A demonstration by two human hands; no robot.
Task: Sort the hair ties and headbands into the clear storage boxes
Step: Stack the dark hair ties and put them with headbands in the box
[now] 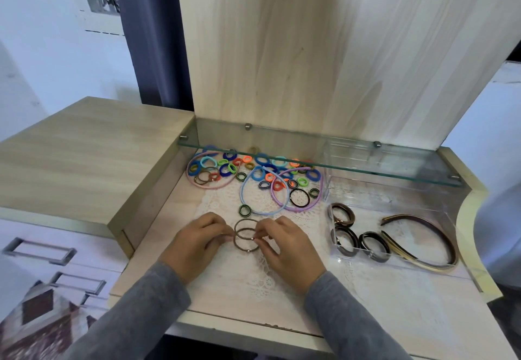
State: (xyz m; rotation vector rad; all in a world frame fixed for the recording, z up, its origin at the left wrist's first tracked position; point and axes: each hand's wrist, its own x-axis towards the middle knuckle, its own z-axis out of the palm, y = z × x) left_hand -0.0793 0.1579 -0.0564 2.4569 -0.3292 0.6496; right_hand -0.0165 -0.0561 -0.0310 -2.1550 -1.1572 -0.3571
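Two thin brown hair ties lie overlapped on the lace mat between my hands. My left hand pinches their left side and my right hand pinches their right side at a small metal bead. Behind them lies a pile of colourful hair ties with a pink headband, a blue headband and a purple headband. A clear storage box at the right holds dark brown hair ties and dark headbands. A second clear box stands behind it under the shelf.
A glass shelf hangs low over the back of the desk and the coloured pile. A raised wooden cabinet top borders the left side. A white lace mat covers the desk middle. Drawers with metal handles are lower left.
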